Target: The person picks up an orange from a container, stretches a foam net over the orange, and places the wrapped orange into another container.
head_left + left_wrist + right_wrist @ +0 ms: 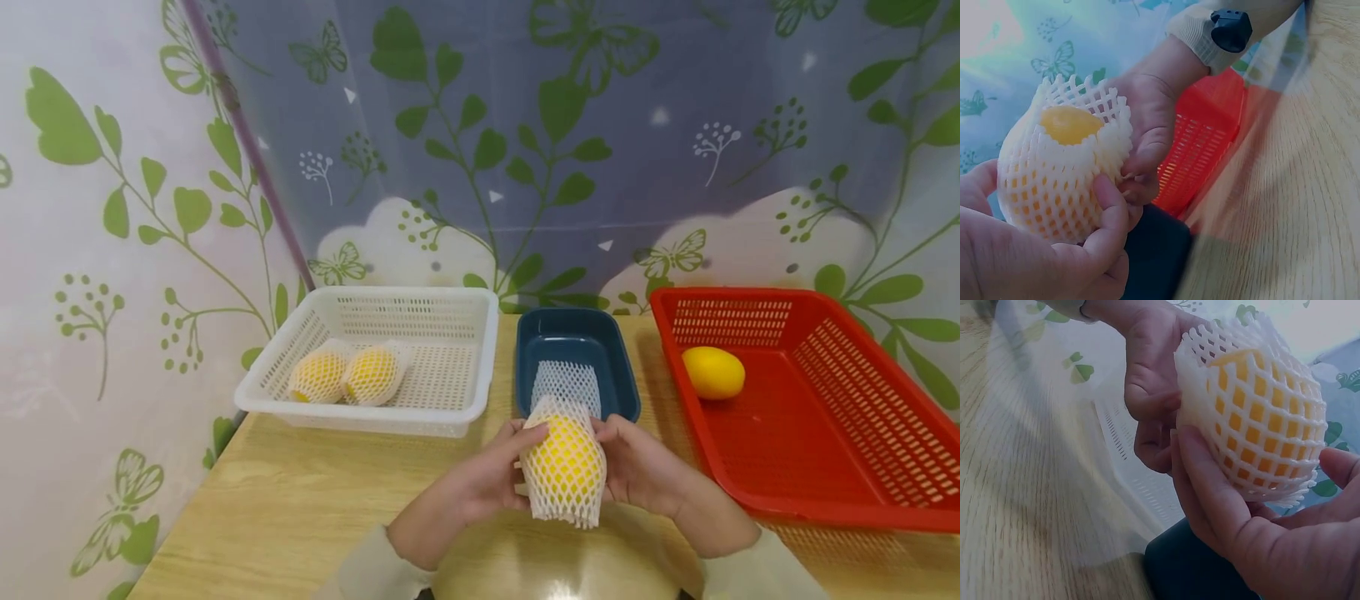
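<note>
Between my two hands is a yellow oval fruit inside a white foam net sleeve. My left hand grips its left side, the thumb lying over the net. My right hand holds the other side with curled fingers. In the left wrist view, bare yellow skin of the fruit shows through the sleeve's open end. The right wrist view shows the net stretched around the fruit, with fingers of both hands against it. Behind the hands, another foam net lies in a dark blue tray.
At the left, a white basket contains two netted yellow fruits. A red basket on the right contains one bare yellow fruit. All stand on a wooden table before a patterned curtain.
</note>
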